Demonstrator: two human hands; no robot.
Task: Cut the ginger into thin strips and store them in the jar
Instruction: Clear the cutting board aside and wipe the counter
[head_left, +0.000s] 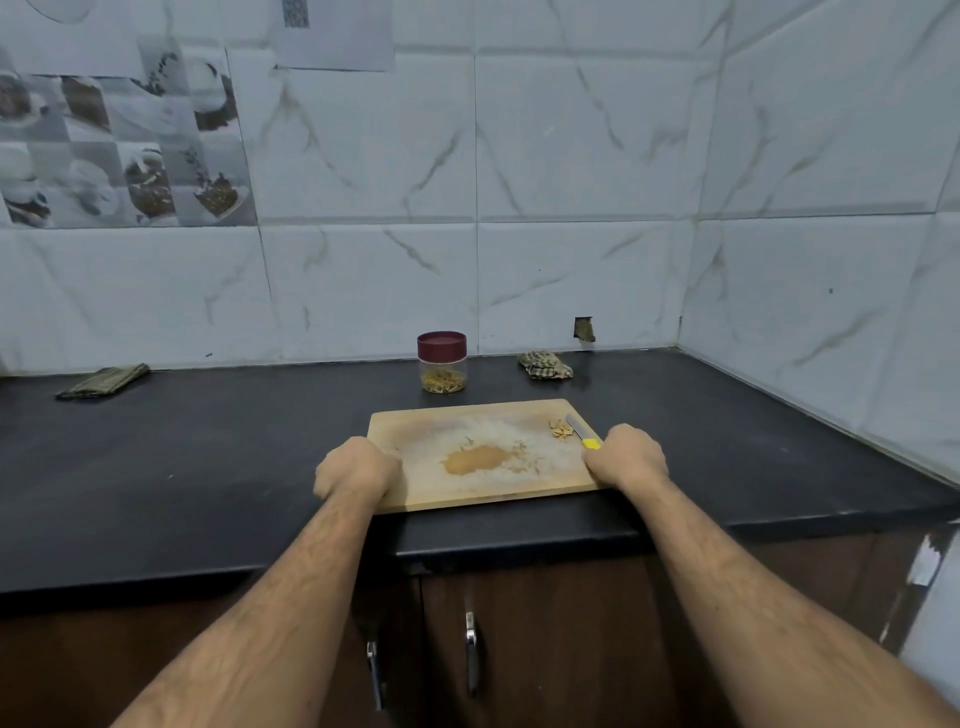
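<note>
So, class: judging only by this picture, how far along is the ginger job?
Mostly done. The jar stands behind the cutting board with its lid on and ginger strips inside. In hand: the left hand and right hand rest at the board's side edges, the right over the knife handle. Left: a small pile of ginger scraps beside the blade, and a brownish stain mid-board.

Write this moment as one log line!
jar: lidded, strips inside | left hand, right hand: grip cutting board | knife: on board
</note>
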